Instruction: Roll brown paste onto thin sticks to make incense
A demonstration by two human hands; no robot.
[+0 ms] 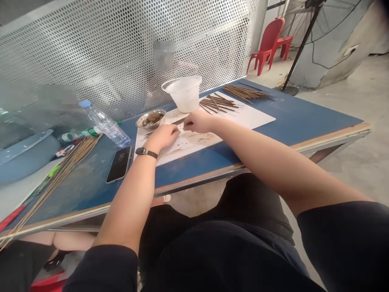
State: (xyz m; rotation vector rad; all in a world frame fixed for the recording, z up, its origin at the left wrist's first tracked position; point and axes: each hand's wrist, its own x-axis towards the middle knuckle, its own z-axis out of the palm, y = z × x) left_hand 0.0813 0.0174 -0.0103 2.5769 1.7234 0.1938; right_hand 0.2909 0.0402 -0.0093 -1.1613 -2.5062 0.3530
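Observation:
My left hand (162,137), with a dark watch on its wrist, is closed over the white board (252,118), fingertips pinched on a thin stick. Just to its right, my right hand (199,121) is closed in a pinch at the same stick, with something dark at its fingertips; the fingers hide most of it. Behind my left hand stands a metal bowl (139,123) holding a brown lump of paste (154,117). Brown-coated sticks (219,103) lie at the board's far right. Several thin sticks (148,135) lie by my left hand.
A white plastic bucket (185,95) stands behind my hands. Leftward are a phone (119,164), a water bottle (106,125), long bare sticks (71,160) and a blue basin (27,154). More coated sticks (246,93) lie at the blue table's (316,115) back right. A perforated metal screen (121,52) rises behind.

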